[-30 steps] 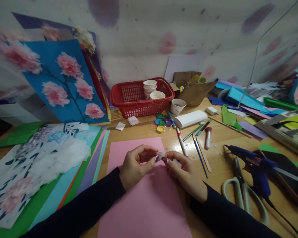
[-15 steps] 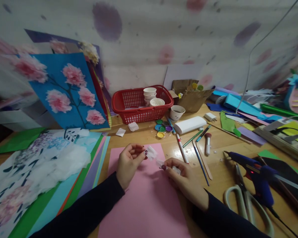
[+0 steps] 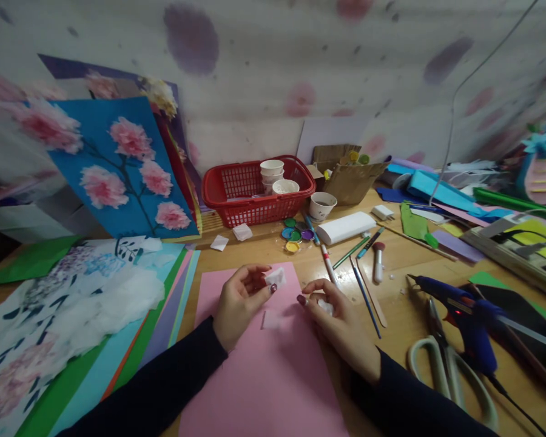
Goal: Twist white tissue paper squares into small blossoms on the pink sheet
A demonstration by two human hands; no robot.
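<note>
Above pink paper (image 3: 264, 388), my left hand (image 3: 240, 300) pinches a white tissue scrap (image 3: 276, 277); my right hand (image 3: 340, 323) cups a pale wad (image 3: 326, 307) (apparently to keep thumb and forefinger free).

Your table (image 3: 255, 250) is wood. Pink paper (image 3: 264, 376) lies in front of you. Scissors (image 3: 442, 337) and a glue gun (image 3: 477, 340) sit to your right. A basket (image 3: 259, 212), cup (image 3: 322, 209) and paints (image 3: 295, 235) sit farther back.

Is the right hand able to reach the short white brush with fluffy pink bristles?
Probably yes: the brush lies nearby, with a slim blue paintbrush and flat wooden stick low between, though the right hand holds crumpled white tissue.
</note>
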